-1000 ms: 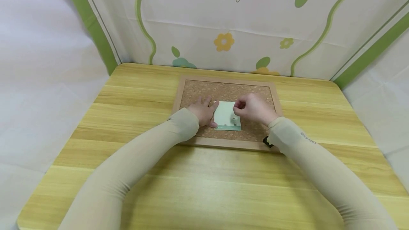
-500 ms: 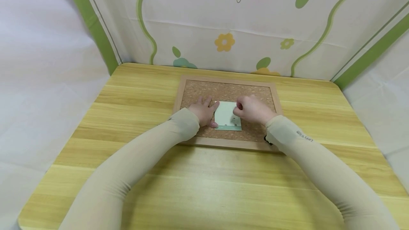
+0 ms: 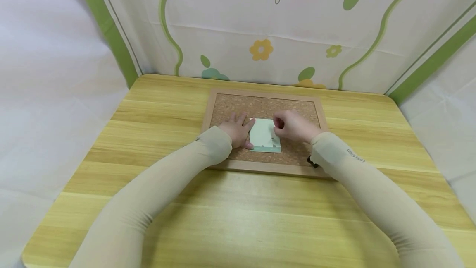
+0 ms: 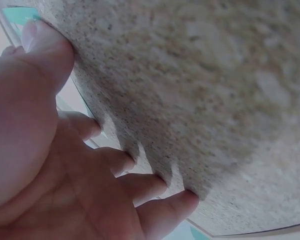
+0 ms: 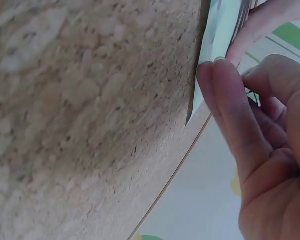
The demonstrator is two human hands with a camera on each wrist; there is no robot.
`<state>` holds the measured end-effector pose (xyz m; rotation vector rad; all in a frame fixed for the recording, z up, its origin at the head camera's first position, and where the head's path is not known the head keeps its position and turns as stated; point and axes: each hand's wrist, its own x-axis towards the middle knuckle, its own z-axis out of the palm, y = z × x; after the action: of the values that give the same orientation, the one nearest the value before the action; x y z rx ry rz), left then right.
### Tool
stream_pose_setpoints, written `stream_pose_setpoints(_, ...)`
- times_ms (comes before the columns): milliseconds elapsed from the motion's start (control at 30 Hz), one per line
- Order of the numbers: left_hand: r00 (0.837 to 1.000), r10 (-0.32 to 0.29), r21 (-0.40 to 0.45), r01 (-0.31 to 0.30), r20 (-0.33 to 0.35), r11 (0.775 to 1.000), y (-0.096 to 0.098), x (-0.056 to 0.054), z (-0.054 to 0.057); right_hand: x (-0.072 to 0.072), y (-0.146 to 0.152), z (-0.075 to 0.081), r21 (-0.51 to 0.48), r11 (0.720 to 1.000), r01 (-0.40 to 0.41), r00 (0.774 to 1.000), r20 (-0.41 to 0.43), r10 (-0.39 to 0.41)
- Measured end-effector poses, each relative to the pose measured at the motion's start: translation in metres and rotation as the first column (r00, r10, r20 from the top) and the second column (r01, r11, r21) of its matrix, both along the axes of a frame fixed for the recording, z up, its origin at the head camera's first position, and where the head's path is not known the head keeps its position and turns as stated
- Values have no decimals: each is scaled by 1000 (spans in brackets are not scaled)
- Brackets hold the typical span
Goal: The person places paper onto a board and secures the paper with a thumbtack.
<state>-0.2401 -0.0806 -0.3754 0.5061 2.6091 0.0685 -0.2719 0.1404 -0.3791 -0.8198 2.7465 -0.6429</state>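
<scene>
A pale green sheet of paper [image 3: 262, 135] with a darker green band along its lower edge lies on a cork board [image 3: 238, 102]. My left hand [image 3: 235, 131] rests on the board with spread, straight fingers, and its thumb touches the paper's lower left corner. In the left wrist view, the other fingertips [image 4: 160, 185] meet the cork. My right hand [image 3: 295, 126] is at the paper's right edge, near its upper corner, with fingers bent. Its thumb and forefinger tips [image 5: 227, 82] come together at the paper. Whether anything small is between them is hidden.
The cork board has a light wooden frame [image 3: 260, 167] and lies on a wood-grain table [image 3: 238, 218]. A white cloth backdrop with printed flowers [image 3: 261, 49] hangs behind the table. Something small and black [image 3: 312, 162] shows beside the right cuff.
My right hand has made small shifts at the paper's right edge, and its forefinger looks more bent than a second ago. The left hand and the paper have stayed in place.
</scene>
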Motion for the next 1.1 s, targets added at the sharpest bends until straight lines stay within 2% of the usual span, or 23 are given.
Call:
stream_pose_setpoints(233, 1000, 0, -7, 0, 3, 1000, 1, -1, -1, -2, 4, 2, -46, 998, -42, 999, 16, 43)
stream_pose_setpoints(500, 1000, -15, -19, 15, -1, 1000, 1, -1, -1, -2, 4, 6, -55, 998, -35, 999, -2, 35)
stream_pose_setpoints(667, 1000, -11, -16, 11, -4, 1000, 1, 0, 0, -1, 3, 8, -65, 997, -35, 999, 23, 37)
stream_pose_setpoints(900, 1000, -13, -24, 12, -6, 1000, 1, 0, 1, -4, 2, 7, -155, 988, -18, 993, 112, 35)
stream_pose_setpoints(1100, 1000, -14, -27, 14, -5, 1000, 1, 0, 0, -11, 1, 6, -119, 993, 8, 990, 138, 9)
